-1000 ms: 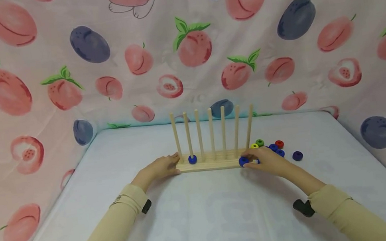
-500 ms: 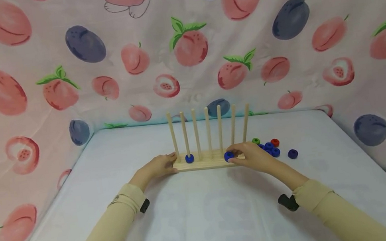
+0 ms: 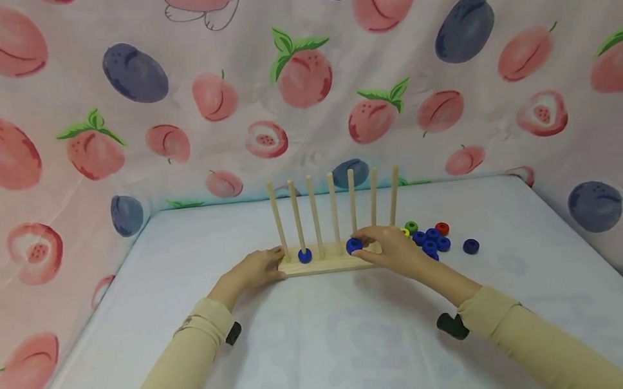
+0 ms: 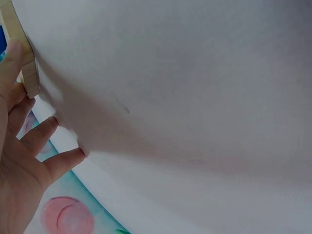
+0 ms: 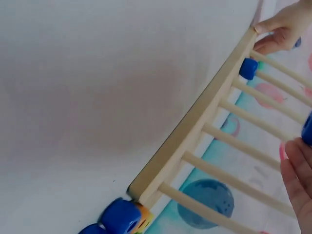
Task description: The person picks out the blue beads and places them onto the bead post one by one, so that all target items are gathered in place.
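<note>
Since the earlier frames, the right hand [image 3: 391, 251] has carried a blue bead [image 3: 354, 245] leftward from the right end of the wooden rack [image 3: 320, 268]. We find its fingers pinching that bead, which appears in front of the fifth peg [image 3: 353, 202] from the left in the head view. We note the left hand [image 3: 253, 270] gripping the rack's left end between thumb and fingers. One seated bead [image 3: 304, 256] is at the foot of the second peg [image 3: 296, 216]. We judge three hazards: a weak pinch could drop the bead, a low approach could knock a peg, and a slack left grip could let the rack slide.
</note>
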`<state>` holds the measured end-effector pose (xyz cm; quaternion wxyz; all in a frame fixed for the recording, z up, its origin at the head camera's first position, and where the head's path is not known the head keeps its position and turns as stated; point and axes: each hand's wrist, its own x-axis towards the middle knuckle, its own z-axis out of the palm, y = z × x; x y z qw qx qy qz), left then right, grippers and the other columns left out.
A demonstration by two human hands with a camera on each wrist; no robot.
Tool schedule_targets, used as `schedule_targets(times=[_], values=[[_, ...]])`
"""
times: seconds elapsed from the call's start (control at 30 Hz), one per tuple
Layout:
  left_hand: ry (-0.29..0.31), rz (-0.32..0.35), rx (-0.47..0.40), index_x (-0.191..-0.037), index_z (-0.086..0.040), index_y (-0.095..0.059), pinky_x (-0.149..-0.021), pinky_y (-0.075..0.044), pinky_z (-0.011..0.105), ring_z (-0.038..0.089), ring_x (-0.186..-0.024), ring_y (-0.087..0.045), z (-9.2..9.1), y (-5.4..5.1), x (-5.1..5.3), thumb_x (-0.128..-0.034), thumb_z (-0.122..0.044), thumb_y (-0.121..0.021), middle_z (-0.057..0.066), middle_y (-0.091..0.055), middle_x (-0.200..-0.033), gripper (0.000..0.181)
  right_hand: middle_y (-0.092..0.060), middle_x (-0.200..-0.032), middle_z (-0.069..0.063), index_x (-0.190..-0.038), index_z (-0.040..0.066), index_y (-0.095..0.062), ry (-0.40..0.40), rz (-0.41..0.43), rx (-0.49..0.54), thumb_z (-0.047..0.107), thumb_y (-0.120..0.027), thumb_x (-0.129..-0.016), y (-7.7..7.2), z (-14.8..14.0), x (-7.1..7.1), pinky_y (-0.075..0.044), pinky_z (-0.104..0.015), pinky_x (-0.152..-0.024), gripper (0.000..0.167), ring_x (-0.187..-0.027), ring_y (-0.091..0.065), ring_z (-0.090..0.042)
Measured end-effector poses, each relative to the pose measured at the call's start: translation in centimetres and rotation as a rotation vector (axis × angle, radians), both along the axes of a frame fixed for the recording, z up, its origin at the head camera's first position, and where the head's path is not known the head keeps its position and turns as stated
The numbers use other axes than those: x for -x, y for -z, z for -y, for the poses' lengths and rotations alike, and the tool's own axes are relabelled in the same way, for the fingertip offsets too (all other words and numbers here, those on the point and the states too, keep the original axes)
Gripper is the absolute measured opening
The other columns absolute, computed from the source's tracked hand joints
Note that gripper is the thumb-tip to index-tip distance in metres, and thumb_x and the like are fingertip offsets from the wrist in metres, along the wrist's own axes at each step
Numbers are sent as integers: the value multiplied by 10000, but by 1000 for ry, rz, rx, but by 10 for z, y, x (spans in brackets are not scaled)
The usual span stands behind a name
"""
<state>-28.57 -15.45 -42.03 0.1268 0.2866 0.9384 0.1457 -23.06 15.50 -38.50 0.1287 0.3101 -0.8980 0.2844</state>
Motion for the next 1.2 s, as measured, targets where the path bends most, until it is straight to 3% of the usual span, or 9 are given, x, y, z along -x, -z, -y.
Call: schedule_targets(times=[0.13,0.43,0.63,1.2], values=[[6,-9,-10,-1358,63,-439,-1105,-320,507,421,-1317,-388,1,0,2,-905,-280,-622,194,-357,-1475,597,-720,-962,-123,-1083,-16,-666,10,-68,39,170,-730,-819,-2,7,-1,-572,-415,-745,329,-848,-681,-224],[-16,-12,-15,-1360,34,-442,-1107,-315,505,420,-1314,-392,1,1,5,-889,-302,-640,174,-364,-1466,611,-711,-1000,-133,-1091,-26,-658,-34,-99,78,120,-731,-814,-5,19,3,-577,-369,-770,322,-859,-681,-218],[-37,-3,-21,-1364,12,-445,-1103,-318,516,427,-1305,-401,1,3,5,-881,-308,-650,161,-371,-1466,615,-709,-1030,-143,-1108,-25,-658,-43,-113,102,156,-729,-819,-11,29,4,-572,-402,-767,348,-874,-681,-235],[-28,-32,6,-1350,25,-468,-1087,-347,504,421,-1284,-432,-1,6,6,-875,-296,-656,179,-387,-1452,603,-701,-1032,-129,-1133,-26,-639,-67,-158,135,148,-730,-817,-23,51,10,-571,-331,-767,372,-880,-674,-217]])
